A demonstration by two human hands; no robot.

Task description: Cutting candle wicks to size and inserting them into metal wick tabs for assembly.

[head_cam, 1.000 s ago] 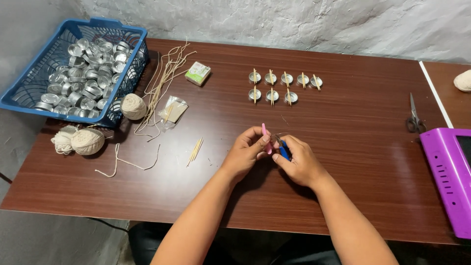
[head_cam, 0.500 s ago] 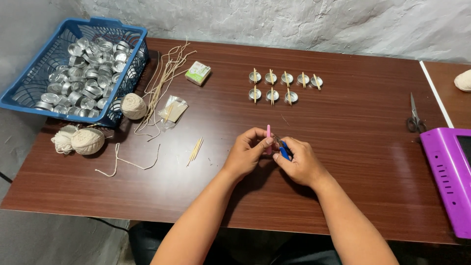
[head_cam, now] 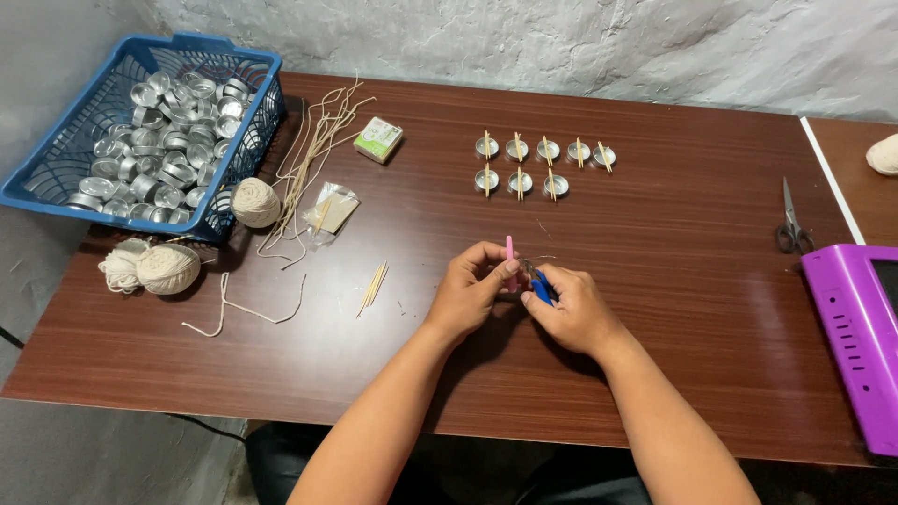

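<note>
left hand (head_cam: 472, 285) grips pink stick (head_cam: 510, 254); right hand (head_cam: 572, 304) grips blue tool (head_cam: 542, 288); green-white box (head_cam: 379, 139) far left.

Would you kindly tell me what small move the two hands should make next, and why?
Probably ease the small piece out from between the hands and carry it toward the two rows of metal cups. The left hand pinches a pink tool and the right hand a blue-handled tool, tips meeting; the near row looks one cup short.
</note>
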